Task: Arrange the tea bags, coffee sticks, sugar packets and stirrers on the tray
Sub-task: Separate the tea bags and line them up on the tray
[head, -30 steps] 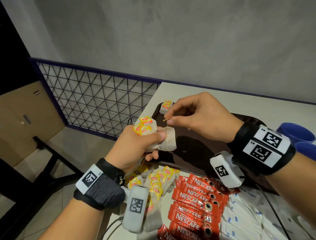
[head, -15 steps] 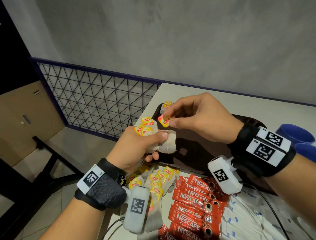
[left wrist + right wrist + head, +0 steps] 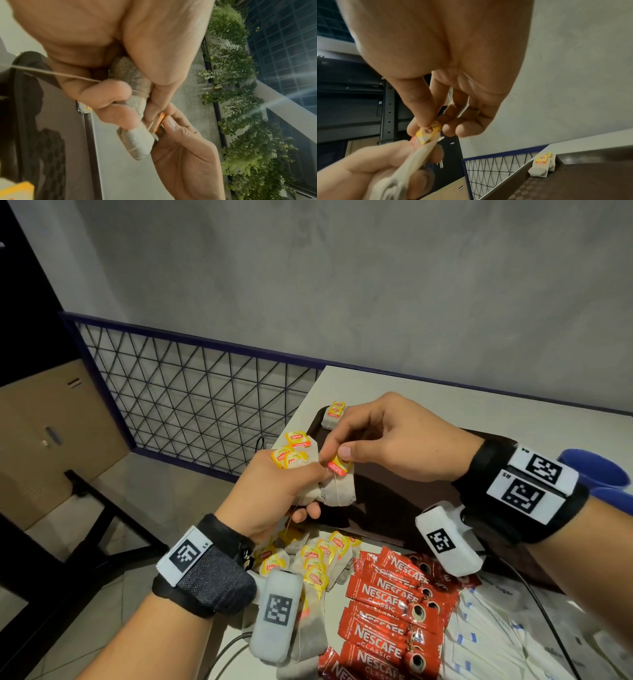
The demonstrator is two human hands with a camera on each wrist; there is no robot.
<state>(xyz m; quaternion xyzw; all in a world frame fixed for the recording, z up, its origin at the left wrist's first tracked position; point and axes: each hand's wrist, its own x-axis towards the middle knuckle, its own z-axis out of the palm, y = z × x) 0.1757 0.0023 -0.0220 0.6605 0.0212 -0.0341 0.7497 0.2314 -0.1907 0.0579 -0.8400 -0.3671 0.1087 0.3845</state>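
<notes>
Fingers: the right hand (image 3: 394,440) pinches a yellow paper tag (image 3: 339,465) between thumb and forefinger, its other fingers loosely curled.
Left hand: the left hand (image 3: 274,491) is clenched around a bunch of tea bags (image 3: 337,491), more tags sticking up above its knuckles.
Change: a second ago the tag showed only edge-on as a sliver with the thread taut below it; half a second ago it had been turned flat; now it sits down against the held bag, right at the left thumb tip. I'd judge the thread is being tidied so this bag can be laid down neat.
Tray: the dark tray (image 3: 411,501) lies just beyond and beneath both hands.
On the tray: a small stack of tea bags (image 3: 334,416) stands at its far left corner, so most of the job looks undone.
Near side of the tray: loose tea bags (image 3: 318,559) at its left, red coffee sticks (image 3: 387,604) in the middle, white sugar packets (image 3: 496,635) at its right.
Stirrers: I can't spot any.
Right of the tray: blue cups (image 3: 596,470).
In the way: a dangling thread (image 3: 51,73) could snag; a black cable (image 3: 544,611) crosses the sugar packets.
</notes>
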